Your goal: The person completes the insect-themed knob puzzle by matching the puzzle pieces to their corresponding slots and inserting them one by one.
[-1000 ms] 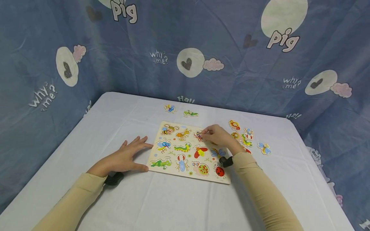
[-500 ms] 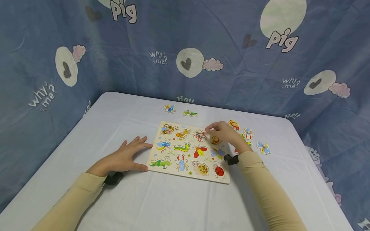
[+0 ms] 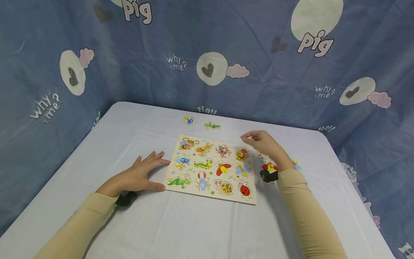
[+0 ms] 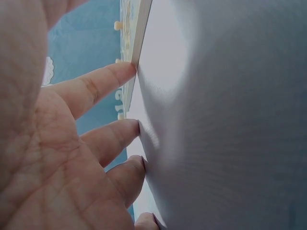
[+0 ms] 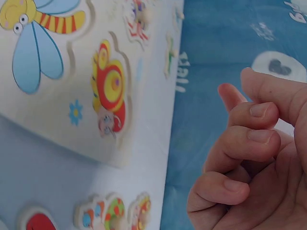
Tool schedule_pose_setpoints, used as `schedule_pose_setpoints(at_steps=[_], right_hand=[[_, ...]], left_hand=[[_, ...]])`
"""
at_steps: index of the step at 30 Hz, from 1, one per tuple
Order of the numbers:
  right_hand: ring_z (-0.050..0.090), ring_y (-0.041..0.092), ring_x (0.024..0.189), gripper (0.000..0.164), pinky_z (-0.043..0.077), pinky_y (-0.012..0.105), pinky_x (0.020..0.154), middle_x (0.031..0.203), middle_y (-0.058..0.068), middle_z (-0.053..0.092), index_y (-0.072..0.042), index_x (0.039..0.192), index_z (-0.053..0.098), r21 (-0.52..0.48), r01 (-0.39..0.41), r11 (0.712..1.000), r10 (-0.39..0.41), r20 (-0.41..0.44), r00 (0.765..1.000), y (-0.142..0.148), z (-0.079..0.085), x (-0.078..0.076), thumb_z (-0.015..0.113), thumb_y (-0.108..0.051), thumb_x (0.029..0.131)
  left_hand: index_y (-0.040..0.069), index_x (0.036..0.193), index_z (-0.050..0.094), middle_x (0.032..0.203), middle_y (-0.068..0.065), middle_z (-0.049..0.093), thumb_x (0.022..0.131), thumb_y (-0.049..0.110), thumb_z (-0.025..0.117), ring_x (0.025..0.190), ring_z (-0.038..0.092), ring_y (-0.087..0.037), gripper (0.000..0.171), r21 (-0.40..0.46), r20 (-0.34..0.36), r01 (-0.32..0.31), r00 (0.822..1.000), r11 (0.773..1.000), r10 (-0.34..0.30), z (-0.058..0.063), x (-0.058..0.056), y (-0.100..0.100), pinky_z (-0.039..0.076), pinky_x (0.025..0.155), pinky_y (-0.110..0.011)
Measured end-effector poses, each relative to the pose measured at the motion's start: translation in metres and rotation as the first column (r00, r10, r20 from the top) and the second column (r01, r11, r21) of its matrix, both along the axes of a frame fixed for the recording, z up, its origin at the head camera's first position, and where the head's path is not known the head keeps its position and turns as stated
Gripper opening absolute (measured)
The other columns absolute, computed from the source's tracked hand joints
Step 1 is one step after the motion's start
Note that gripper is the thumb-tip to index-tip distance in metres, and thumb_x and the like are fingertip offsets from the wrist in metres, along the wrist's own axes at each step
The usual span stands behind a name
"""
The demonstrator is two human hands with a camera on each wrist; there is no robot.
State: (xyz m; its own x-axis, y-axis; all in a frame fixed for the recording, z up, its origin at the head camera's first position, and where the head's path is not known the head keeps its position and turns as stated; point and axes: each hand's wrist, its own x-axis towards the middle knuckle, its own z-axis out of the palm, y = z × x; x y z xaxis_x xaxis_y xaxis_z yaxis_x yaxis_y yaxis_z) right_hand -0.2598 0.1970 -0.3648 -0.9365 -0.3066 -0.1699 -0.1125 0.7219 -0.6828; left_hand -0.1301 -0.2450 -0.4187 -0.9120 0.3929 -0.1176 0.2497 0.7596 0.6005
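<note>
A wooden insect puzzle board [image 3: 193,191] lies flat on the table in the head view. My left hand [image 3: 137,176] rests at its left side with fingers spread; in the left wrist view, one fingertip [image 4: 127,70] touches the board's edge. My right hand [image 3: 265,144] hovers beyond the board's far right corner, fingers loosely bent and nothing between them. The spider piece [image 3: 223,151] sits in the far row beside the ant-like piece [image 3: 204,149] and the bee piece [image 3: 187,144]. Near the right hand, the butterfly recess [image 5: 112,88] shows its printed picture.
Behind the board lie a mosquito piece [image 3: 189,120] and a grasshopper piece [image 3: 212,126]. Several loose pieces lie right of it, partly hidden by my right arm, among them a red-winged insect [image 3: 269,167], a dragonfly [image 3: 296,164] and a snail [image 5: 112,213]. A patterned curtain [image 3: 145,82] stands behind the table.
My right hand has left the spider piece, which now lies in the board, and has moved right and away past the board's far corner. The left hand has stayed put.
</note>
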Motion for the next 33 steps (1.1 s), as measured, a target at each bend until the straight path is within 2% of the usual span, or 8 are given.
schedule_pose_setpoints(at_steps=[5, 10, 12, 16, 22, 25, 30, 33], right_hand=[[0.062, 0.035, 0.116, 0.048, 0.054, 0.044, 0.096, 0.141, 0.020, 0.067, -0.008, 0.142, 0.068, -0.024, 0.024, 0.999, -0.024, -0.002, 1.000, 0.012, 0.007, 0.004, 0.061, -0.043, 0.110], [0.060, 0.042, 0.133, 0.049, 0.051, 0.053, 0.109, 0.146, 0.024, 0.065, -0.005, 0.144, 0.065, -0.064, 0.059, 0.996, -0.058, 0.014, 0.998, 0.025, 0.012, 0.008, 0.059, -0.041, 0.111], [0.060, 0.041, 0.132, 0.049, 0.051, 0.050, 0.107, 0.145, 0.024, 0.065, -0.006, 0.144, 0.065, -0.065, 0.075, 0.995, -0.073, 0.024, 0.997, 0.030, 0.013, 0.009, 0.059, -0.042, 0.111], [0.059, 0.033, 0.115, 0.050, 0.049, 0.040, 0.091, 0.138, 0.024, 0.067, -0.008, 0.144, 0.065, -0.047, 0.094, 0.994, -0.093, 0.022, 0.995, 0.039, 0.015, 0.012, 0.058, -0.045, 0.111], [0.055, 0.024, 0.094, 0.051, 0.048, 0.035, 0.077, 0.123, 0.021, 0.071, -0.009, 0.145, 0.065, -0.035, 0.102, 0.994, -0.102, -0.010, 0.995, 0.051, 0.019, 0.014, 0.057, -0.046, 0.111], [0.054, 0.023, 0.096, 0.053, 0.049, 0.037, 0.081, 0.128, 0.021, 0.069, -0.009, 0.147, 0.064, -0.038, 0.115, 0.993, -0.115, 0.001, 0.993, 0.056, 0.021, 0.014, 0.056, -0.047, 0.111], [0.054, 0.034, 0.119, 0.054, 0.049, 0.048, 0.100, 0.150, 0.023, 0.060, -0.010, 0.150, 0.061, -0.048, 0.140, 0.989, -0.138, 0.046, 0.989, 0.064, 0.022, 0.010, 0.053, -0.048, 0.112], [0.054, 0.033, 0.112, 0.054, 0.049, 0.045, 0.097, 0.140, 0.019, 0.064, -0.009, 0.149, 0.061, -0.058, 0.154, 0.986, -0.151, 0.051, 0.987, 0.069, 0.020, 0.006, 0.053, -0.048, 0.112]], left_hand=[[0.018, 0.155, 0.056, 0.176, -0.026, 0.025, 0.080, 0.046, 0.093, 0.165, 0.012, -0.053, 0.088, 0.001, 0.002, -0.001, 1.000, 1.000, 0.001, 0.000, 0.000, 0.000, -0.001, 0.125, -0.082], [0.017, 0.155, 0.056, 0.176, -0.026, 0.025, 0.080, 0.046, 0.093, 0.165, 0.012, -0.054, 0.088, -0.004, 0.002, -0.003, 1.000, 1.000, 0.003, 0.001, 0.000, 0.001, -0.001, 0.125, -0.083], [0.017, 0.155, 0.056, 0.176, -0.026, 0.025, 0.080, 0.046, 0.093, 0.165, 0.012, -0.053, 0.088, -0.004, 0.003, -0.004, 1.000, 1.000, 0.004, 0.001, 0.000, 0.001, -0.001, 0.125, -0.083], [0.017, 0.155, 0.056, 0.176, -0.026, 0.025, 0.080, 0.046, 0.093, 0.165, 0.012, -0.053, 0.089, -0.004, 0.005, -0.006, 1.000, 1.000, 0.006, 0.001, 0.000, 0.001, -0.001, 0.125, -0.082], [0.017, 0.155, 0.056, 0.176, -0.026, 0.025, 0.080, 0.047, 0.093, 0.165, 0.012, -0.054, 0.089, -0.004, 0.007, -0.009, 1.000, 1.000, 0.009, 0.001, 0.001, 0.001, -0.001, 0.125, -0.082], [0.018, 0.155, 0.056, 0.176, -0.026, 0.025, 0.080, 0.046, 0.093, 0.165, 0.012, -0.053, 0.089, -0.006, 0.005, -0.010, 1.000, 1.000, 0.010, 0.001, 0.001, 0.001, -0.001, 0.125, -0.082], [0.019, 0.155, 0.056, 0.177, -0.025, 0.025, 0.080, 0.046, 0.093, 0.165, 0.011, -0.053, 0.089, -0.002, 0.006, -0.012, 1.000, 1.000, 0.012, 0.000, 0.001, 0.001, -0.001, 0.125, -0.082], [0.019, 0.155, 0.056, 0.177, -0.025, 0.024, 0.080, 0.046, 0.093, 0.165, 0.011, -0.053, 0.089, 0.001, 0.010, -0.012, 1.000, 1.000, 0.012, 0.000, 0.000, 0.001, -0.002, 0.125, -0.081]])
